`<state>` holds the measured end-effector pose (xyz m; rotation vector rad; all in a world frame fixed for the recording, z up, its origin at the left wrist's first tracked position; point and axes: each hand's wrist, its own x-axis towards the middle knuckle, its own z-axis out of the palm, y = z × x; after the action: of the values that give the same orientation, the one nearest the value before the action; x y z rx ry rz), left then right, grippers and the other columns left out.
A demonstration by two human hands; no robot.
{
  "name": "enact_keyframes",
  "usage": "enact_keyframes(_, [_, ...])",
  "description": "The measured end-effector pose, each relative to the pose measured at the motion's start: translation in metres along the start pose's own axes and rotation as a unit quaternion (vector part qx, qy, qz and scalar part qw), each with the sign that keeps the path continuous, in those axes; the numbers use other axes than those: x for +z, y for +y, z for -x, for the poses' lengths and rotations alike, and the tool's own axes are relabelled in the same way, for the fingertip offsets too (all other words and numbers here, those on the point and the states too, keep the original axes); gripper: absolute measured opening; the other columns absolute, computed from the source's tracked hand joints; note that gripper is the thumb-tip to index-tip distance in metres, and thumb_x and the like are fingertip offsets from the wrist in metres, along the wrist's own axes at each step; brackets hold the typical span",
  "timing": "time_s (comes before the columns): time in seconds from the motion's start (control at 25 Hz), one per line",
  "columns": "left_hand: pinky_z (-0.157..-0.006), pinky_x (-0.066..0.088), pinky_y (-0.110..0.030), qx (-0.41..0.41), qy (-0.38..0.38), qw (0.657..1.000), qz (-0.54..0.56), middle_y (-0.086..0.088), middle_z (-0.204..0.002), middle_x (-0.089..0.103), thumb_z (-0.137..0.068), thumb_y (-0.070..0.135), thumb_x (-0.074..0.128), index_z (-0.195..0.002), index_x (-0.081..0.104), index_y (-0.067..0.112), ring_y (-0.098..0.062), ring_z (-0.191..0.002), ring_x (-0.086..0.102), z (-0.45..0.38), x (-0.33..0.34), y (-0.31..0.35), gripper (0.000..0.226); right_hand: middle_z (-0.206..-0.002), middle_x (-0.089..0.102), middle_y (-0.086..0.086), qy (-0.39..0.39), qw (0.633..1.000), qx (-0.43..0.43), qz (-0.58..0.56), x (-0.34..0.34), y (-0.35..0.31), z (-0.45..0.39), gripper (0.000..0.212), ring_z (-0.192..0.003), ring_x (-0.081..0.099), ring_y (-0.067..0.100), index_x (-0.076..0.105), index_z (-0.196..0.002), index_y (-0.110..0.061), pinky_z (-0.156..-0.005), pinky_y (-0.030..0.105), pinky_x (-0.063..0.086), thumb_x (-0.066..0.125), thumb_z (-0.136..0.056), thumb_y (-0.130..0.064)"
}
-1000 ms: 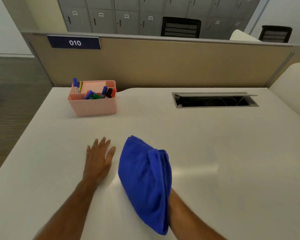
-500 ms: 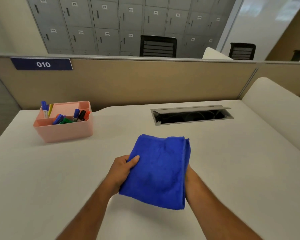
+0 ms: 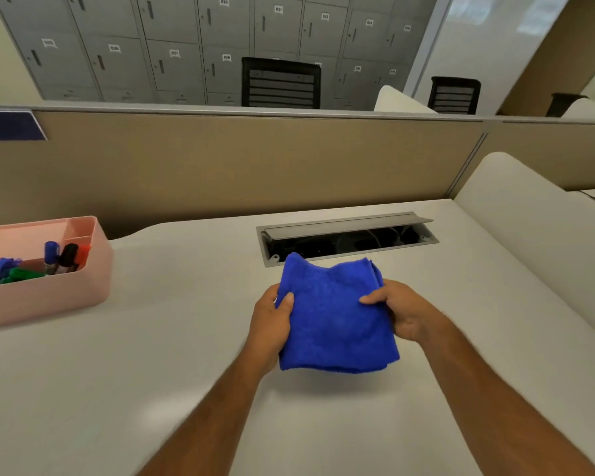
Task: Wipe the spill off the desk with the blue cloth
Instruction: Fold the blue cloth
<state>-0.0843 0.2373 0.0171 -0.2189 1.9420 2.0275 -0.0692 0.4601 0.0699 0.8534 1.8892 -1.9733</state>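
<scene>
A folded blue cloth hangs a little above the white desk, throwing a shadow below it. My left hand grips its left edge with the thumb on top. My right hand grips its right edge, thumb on top as well. Both forearms reach in from the bottom of the view. I see no spill on the desk surface; a faint glossy patch lies near the front left.
A pink organiser box with markers stands at the left. An open cable tray is sunk into the desk just behind the cloth. A beige partition backs the desk; a white divider rises at the right.
My left hand left the desk and took the cloth's left edge. The cloth went from my right hand alone to both hands, lifted and held flat. The view tilted up.
</scene>
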Motion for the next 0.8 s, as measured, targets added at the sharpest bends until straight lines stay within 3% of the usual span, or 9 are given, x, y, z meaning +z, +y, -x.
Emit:
enact_keyframes(0.12, [-0.092,0.057,-0.046,-0.012,0.012,1.0,-0.026,0.005,-0.127,0.06,-0.102,0.028,0.044,-0.127,0.05,0.031,-0.017,-0.106,0.063,-0.03,0.027,0.002,0.026,-0.116,0.071,0.013,0.053,0.994,-0.034,0.094,-0.013,-0.023,-0.041,0.03,-0.099,0.067,0.033,0.067,-0.109,-0.013,-0.079,0.043,0.057,0.063,-0.085,0.005])
enact_keyframes(0.32, [-0.08,0.06,-0.047,-0.06,-0.005,0.997,-0.043,0.0,-0.127,0.06,-0.089,0.002,0.057,-0.13,0.045,0.034,-0.021,-0.098,0.065,-0.072,0.043,-0.006,0.054,-0.111,0.066,0.005,0.093,0.969,-0.048,0.225,-0.027,-0.032,-0.102,0.027,-0.094,0.063,0.027,0.061,-0.104,-0.025,-0.084,0.047,0.056,0.064,-0.09,-0.002])
enact_keyframes(0.44, [-0.082,0.06,-0.041,-0.039,0.004,0.996,-0.084,-0.004,-0.132,0.059,-0.084,0.003,0.068,-0.135,0.042,0.031,-0.02,-0.101,0.063,-0.078,0.047,-0.012,0.063,-0.116,0.062,0.006,0.117,0.947,-0.062,0.293,-0.033,-0.025,-0.119,0.032,-0.093,0.06,0.024,0.058,-0.115,-0.022,-0.081,0.044,0.052,0.067,-0.088,-0.007])
enact_keyframes(0.52, [-0.082,0.056,-0.033,0.011,0.028,0.984,-0.178,-0.003,-0.132,0.059,-0.081,0.014,0.075,-0.138,0.04,0.028,-0.017,-0.1,0.06,-0.078,0.048,-0.015,0.069,-0.12,0.061,0.006,0.147,0.919,-0.085,0.356,-0.035,-0.021,-0.122,0.049,-0.098,0.06,0.026,0.054,-0.13,-0.019,-0.079,0.04,0.05,0.071,-0.085,-0.011])
enact_keyframes(0.6, [-0.086,0.052,-0.035,0.053,0.043,0.942,-0.329,-0.001,-0.134,0.056,-0.081,0.03,0.076,-0.143,0.034,0.027,-0.021,-0.108,0.06,-0.075,0.047,-0.017,0.075,-0.126,0.063,0.008,0.179,0.878,-0.119,0.428,-0.033,-0.016,-0.12,0.064,-0.105,0.062,0.03,0.048,-0.14,-0.019,-0.081,0.039,0.051,0.076,-0.082,-0.017])
enact_keyframes(0.68, [-0.086,0.05,-0.037,0.085,0.043,0.876,-0.473,-0.001,-0.137,0.05,-0.084,0.045,0.071,-0.144,0.03,0.025,-0.024,-0.113,0.058,-0.072,0.044,-0.016,0.075,-0.133,0.061,0.01,0.207,0.831,-0.14,0.497,-0.031,-0.011,-0.114,0.072,-0.116,0.061,0.033,0.042,-0.146,-0.019,-0.089,0.043,0.052,0.078,-0.083,-0.027])
enact_keyframes(0.8, [-0.083,0.051,-0.037,0.129,0.023,0.802,-0.583,-0.003,-0.138,0.045,-0.086,0.06,0.06,-0.142,0.032,0.023,-0.023,-0.114,0.055,-0.068,0.038,-0.01,0.073,-0.142,0.054,0.01,0.231,0.773,-0.146,0.573,-0.026,-0.006,-0.103,0.073,-0.127,0.053,0.034,0.038,-0.149,-0.018,-0.097,0.047,0.051,0.073,-0.088,-0.041])
